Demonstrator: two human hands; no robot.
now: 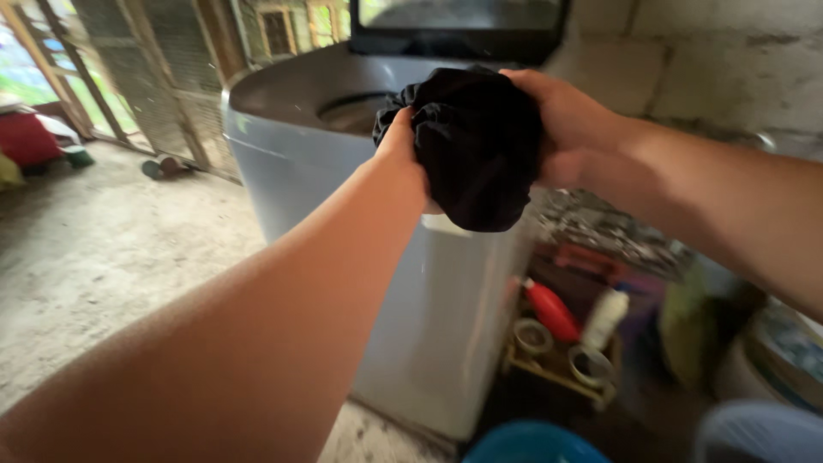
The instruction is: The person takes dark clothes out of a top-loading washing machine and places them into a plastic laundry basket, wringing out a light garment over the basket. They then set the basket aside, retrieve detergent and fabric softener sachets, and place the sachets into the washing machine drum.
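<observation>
We grip one black cloth (480,146) with two hands over one washer (429,300).
Left hand (401,150) and right hand (561,120) both clench it; open concrete floor (94,249) left, two bottles (553,310) crowd right.

From my seat the view is dim, daylight entering only through the doorway (51,69) at upper left, where it blows out; the black cloth (476,146) loses detail, and the edges stretch and blur.
</observation>
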